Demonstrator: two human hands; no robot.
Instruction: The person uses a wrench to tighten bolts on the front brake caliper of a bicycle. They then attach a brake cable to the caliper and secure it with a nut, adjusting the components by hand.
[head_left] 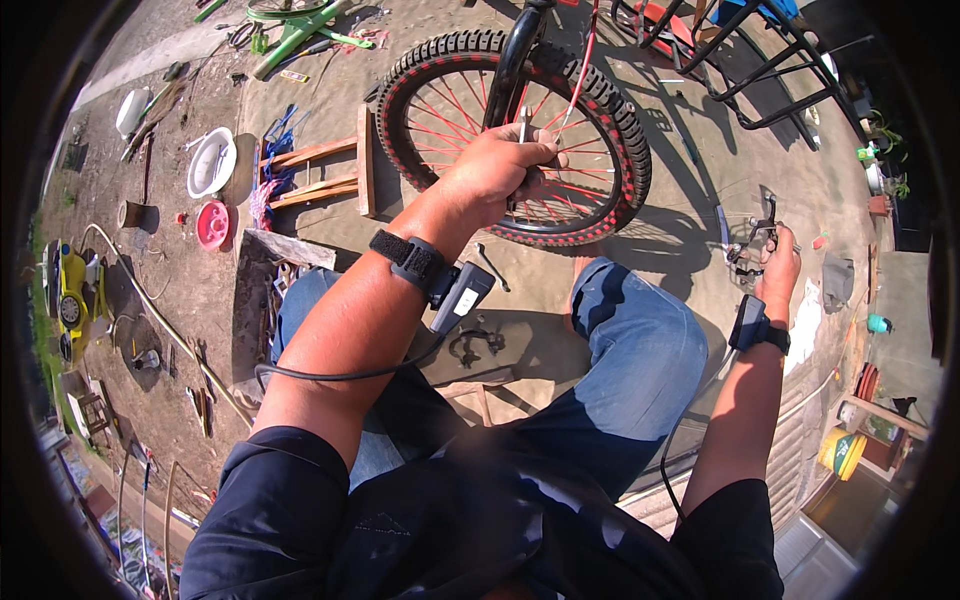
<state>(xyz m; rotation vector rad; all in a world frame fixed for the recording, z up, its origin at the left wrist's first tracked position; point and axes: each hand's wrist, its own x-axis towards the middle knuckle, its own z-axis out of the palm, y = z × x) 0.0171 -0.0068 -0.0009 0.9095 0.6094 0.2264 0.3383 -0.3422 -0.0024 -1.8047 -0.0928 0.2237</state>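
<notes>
A bicycle front wheel [625,130] with a knobbly black tyre and red spokes stands before me, in its black fork [508,75]. My left hand [500,172] is closed at the hub. A slim silver metal tool [524,122], like a spanner, sticks up from its fingers; its other end is hidden. Off to the right, low near the ground, the fingers of my right hand [781,266] are closed on a black and silver brake caliper [745,246]. A silver spanner [493,268] lies on the ground between my left forearm and the wheel.
A dark curved metal part [478,346] lies between my legs. On the left are a wooden frame [365,160], a white basin [213,162], a pink bowl [212,225] and a metal tray [262,300] of tools. A black metal rack [770,75] stands at the far right.
</notes>
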